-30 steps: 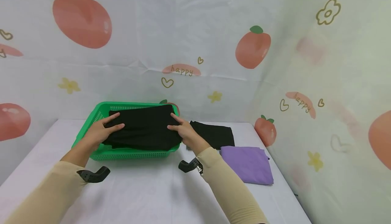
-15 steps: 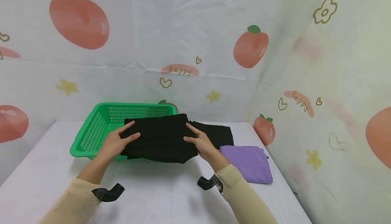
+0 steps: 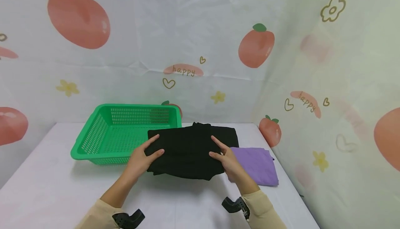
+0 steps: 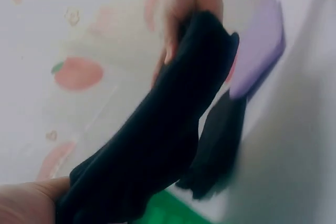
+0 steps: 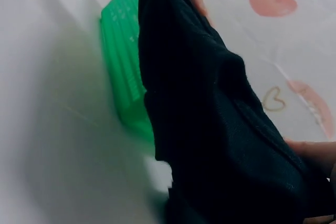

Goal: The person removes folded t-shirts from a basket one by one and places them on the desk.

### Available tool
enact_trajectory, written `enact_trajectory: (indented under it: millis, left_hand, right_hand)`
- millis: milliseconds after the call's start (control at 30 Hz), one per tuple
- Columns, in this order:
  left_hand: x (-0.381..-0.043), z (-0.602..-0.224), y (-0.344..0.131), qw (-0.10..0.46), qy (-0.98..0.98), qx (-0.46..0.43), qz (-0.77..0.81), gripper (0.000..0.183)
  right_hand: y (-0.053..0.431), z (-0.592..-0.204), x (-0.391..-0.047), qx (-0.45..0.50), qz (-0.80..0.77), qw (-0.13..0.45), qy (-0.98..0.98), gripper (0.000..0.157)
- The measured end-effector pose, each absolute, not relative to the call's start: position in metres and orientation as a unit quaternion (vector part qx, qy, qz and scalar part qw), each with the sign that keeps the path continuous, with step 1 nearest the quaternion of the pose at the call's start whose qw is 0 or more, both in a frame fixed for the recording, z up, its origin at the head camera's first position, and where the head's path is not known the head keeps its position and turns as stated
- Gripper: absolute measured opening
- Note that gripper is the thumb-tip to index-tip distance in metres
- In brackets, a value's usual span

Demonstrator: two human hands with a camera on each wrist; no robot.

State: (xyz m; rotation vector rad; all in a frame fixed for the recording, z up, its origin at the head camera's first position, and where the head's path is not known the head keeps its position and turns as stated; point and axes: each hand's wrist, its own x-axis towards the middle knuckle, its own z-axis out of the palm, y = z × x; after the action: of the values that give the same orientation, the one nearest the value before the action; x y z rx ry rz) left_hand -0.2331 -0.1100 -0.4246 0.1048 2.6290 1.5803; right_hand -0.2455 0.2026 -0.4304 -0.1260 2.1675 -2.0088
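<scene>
Between my two hands is a folded black garment (image 3: 185, 154), lifted off the table. My left hand (image 3: 139, 160) grips its left end, with thumb and a finger showing on top. The right end is held the same way by my right hand (image 3: 228, 161). In the left wrist view the garment (image 4: 147, 124) looks thick and layered; the right wrist view shows its edge, the garment (image 5: 205, 114) hanging clear of the surface. Behind it lies a second folded black cloth (image 3: 229, 135), partly hidden. A folded purple cloth (image 3: 257, 168) lies beside my right hand.
A green plastic basket (image 3: 82, 142) with perforated walls stands at the back left, its front right part behind the black garment. White fabric covers the table (image 3: 175, 208). A fruit-printed curtain (image 3: 140, 31) rises behind and along the right side.
Both hands have lifted the black garment out of the green basket and carried it right and toward me. The inside of the basket is now visible. The purple cloth has stayed put.
</scene>
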Motion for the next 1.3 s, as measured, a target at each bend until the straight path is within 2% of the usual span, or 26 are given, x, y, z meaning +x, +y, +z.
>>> enact_trajectory:
  millis: [300,533,767,1067,1300]
  left_hand:
    - [-0.221,-0.432,-0.07,0.011,0.829,0.051,0.556,0.059]
    - [-0.213,-0.436,-0.046,0.007,0.82,0.058,0.569,0.052]
    - [-0.209,-0.444,-0.029,0.027,0.81,0.07,0.582,0.057]
    - [-0.21,-0.473,-0.019,-0.001,0.806,0.084,0.586,0.057]
    - [-0.209,-0.493,-0.018,0.01,0.81,0.09,0.58,0.058]
  right_hand:
    - [0.243,-0.433,-0.217,-0.023,-0.694,0.108,0.711,0.072]
    - [0.262,-0.44,-0.202,0.001,-0.692,0.083,0.717,0.073]
    - [0.272,-0.454,-0.195,0.03,-0.686,0.06,0.724,0.07]
    - [0.277,-0.476,-0.193,0.052,-0.689,0.04,0.722,0.068]
    - [0.281,-0.486,-0.191,0.054,-0.668,0.023,0.742,0.067]
